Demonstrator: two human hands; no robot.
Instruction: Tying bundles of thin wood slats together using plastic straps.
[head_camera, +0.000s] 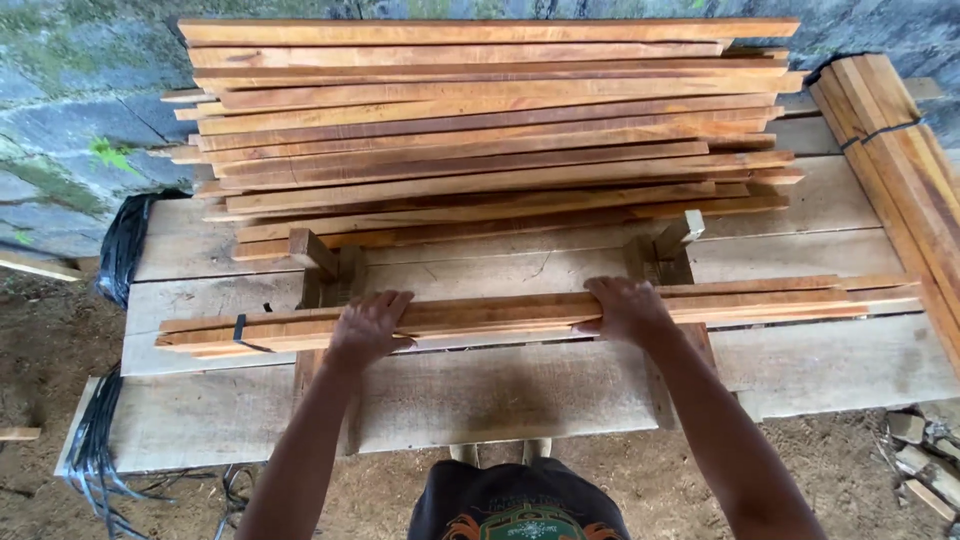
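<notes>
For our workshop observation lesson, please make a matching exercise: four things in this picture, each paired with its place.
Things:
1. left hand
2. big loose stack of slats
3. tied slat bundle
4. black straps

Places:
A. table's right edge
B. hanging off the table's left end
C. far side, by the wall
D. on the near slat bundle

Pairs: 1-D, 2-C, 3-A, 4-B

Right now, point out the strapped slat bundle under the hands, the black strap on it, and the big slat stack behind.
slat bundle (500, 315): head view, middle between hands.
black strap (240, 330): head view, band's front.
slat stack (490, 120): head view, centre boards.
</notes>
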